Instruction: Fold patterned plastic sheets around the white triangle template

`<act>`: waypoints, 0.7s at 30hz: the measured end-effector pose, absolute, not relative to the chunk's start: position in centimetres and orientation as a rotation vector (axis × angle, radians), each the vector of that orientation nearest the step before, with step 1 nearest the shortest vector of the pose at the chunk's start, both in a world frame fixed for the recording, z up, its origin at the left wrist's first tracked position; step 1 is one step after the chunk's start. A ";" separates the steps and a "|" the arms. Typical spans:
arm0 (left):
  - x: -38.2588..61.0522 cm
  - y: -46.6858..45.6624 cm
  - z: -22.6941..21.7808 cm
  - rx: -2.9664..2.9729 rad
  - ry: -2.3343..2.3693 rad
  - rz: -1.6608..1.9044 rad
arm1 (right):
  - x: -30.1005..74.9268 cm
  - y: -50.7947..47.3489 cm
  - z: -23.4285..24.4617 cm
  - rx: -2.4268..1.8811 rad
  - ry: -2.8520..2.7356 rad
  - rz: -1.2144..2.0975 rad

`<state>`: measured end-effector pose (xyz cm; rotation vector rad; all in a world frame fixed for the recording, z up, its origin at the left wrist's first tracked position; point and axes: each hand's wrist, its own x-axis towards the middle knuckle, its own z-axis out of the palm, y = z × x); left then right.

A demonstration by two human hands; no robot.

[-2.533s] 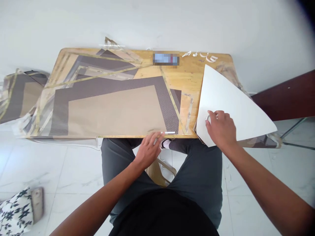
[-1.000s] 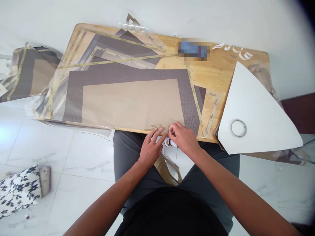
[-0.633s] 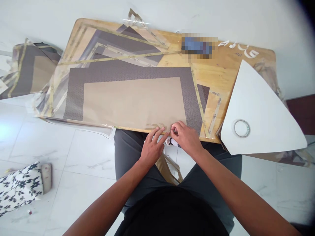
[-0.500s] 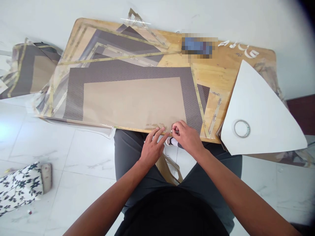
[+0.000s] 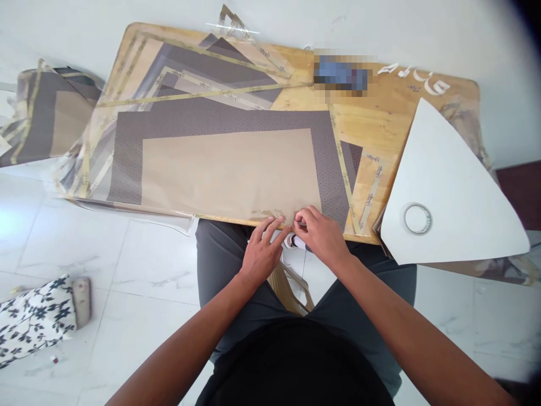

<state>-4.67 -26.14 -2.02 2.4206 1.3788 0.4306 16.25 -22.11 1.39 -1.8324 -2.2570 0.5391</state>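
Observation:
A grey-bordered tan sheet in clear wrap (image 5: 228, 169) lies on the wooden table (image 5: 380, 124). My left hand (image 5: 262, 254) rests at the sheet's near edge with fingers stretched out and apart. Right beside it, my right hand (image 5: 319, 237) has its fingers pinched together at the same edge; what they pinch is too small to make out. A roll of clear tape (image 5: 417, 219) sits on a white curved card (image 5: 443, 186) to the right, apart from both hands.
More wrapped grey and tan sheets (image 5: 198, 67) are stacked behind and spill off the table's left end (image 5: 38, 113). A floral cloth bag (image 5: 34, 318) lies on the white tiled floor at left. A dark wooden surface (image 5: 519, 192) stands at right.
My right hand left the tape roll on the white card and came to the sheet's near edge beside my left hand. Over the last second both hands have barely moved.

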 end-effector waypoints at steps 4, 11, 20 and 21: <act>-4.7 -26.1 -2.1 2.417 1.365 0.439 | 16.5 -22.1 1.4 -1.838 -2.213 0.573; -4.7 -26.1 -2.1 2.413 1.359 0.442 | 16.5 -22.3 1.8 -1.820 -2.225 0.602; -4.6 -26.1 -2.1 2.412 1.366 0.442 | 15.6 -22.1 2.6 -1.837 -2.362 0.523; -4.6 -26.1 -2.1 2.411 1.367 0.440 | 15.3 -21.9 2.7 -1.863 -2.380 0.503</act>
